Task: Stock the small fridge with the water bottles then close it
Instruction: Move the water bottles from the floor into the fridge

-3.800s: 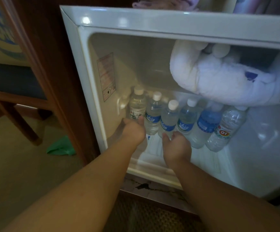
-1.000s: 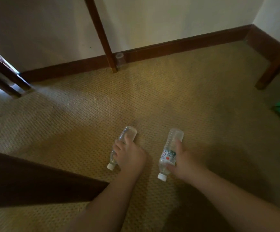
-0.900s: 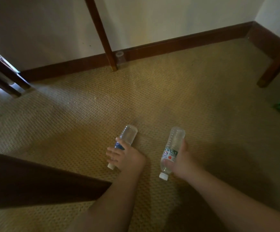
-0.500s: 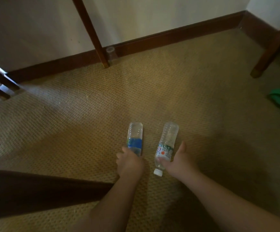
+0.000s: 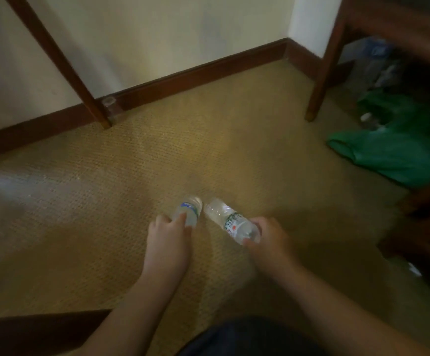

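Holding one small bottle in each hand above the tan woven carpet (image 5: 106, 201), we are in the carrying step, between picking up stock and setting it in the fridge, which is out of view here. Going from the left: a slanted dark wooden leg (image 5: 60, 62) meets the floor by the brown baseboard (image 5: 183, 78), with a small clear cup-like thing (image 5: 109, 104) just beside its foot. Our left hand (image 5: 169, 236) is curled shut on the clear plastic water bottle with the blue label (image 5: 188, 209), whose base points away from us; the cap end is hidden in the palm. Just beside it, nearly touching at the far ends, the clear plastic water bottle with the green-and-red label (image 5: 230, 222) lies slanted in our right hand (image 5: 270, 237), whose grip is wrapped around its near end. Whether either bottle brushes the carpet we cannot tell. Farther right stands another dark wooden leg (image 5: 321, 73), and beyond it a crumpled green plastic bag (image 5: 393, 152) with what looks like one more bottle cap (image 5: 366, 116) showing at its top. The next move, as we judge it, calls for turning toward the fridge, bringing both bottles upright, and finding free shelf room.
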`<state>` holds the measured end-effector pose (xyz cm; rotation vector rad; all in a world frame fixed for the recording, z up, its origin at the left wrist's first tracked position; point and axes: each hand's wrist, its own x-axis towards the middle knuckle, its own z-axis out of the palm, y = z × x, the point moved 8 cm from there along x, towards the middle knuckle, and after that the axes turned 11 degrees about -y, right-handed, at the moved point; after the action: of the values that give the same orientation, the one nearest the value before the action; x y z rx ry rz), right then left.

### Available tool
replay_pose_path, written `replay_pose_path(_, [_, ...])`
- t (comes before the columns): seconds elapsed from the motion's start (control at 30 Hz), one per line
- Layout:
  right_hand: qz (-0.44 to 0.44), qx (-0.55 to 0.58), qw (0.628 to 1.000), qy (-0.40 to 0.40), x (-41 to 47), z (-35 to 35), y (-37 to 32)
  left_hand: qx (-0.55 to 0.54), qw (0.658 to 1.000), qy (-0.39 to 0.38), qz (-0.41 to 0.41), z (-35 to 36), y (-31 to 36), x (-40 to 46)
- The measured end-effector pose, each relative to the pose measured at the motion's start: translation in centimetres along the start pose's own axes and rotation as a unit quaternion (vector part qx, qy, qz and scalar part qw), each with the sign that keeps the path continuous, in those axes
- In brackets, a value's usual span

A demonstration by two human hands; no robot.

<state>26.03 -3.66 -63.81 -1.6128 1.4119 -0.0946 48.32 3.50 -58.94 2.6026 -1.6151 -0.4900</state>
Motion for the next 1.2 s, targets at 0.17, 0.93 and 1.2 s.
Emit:
replay_pose_path(0.17, [-0.058, -0.122, 0.991, 0.024, -6.5, -10.1, 0.0, 0.115, 0.975, -0.063, 0.181, -5.1, 10.2, 1.8])
replay_pose_path(0.93, [0.12, -0.078, 0.874, 0.464, -43.7, -41.3, 12.8, -0.014, 0.672, 0.072, 0.737, -18.9, 53.6, -24.6])
replay_pose_path(1.2, [0.108, -0.088, 0.836, 0.53, -40.7, -43.6, 16.5, -0.005, 0.702, 0.063, 0.71, -15.7, 60.8, -25.0])
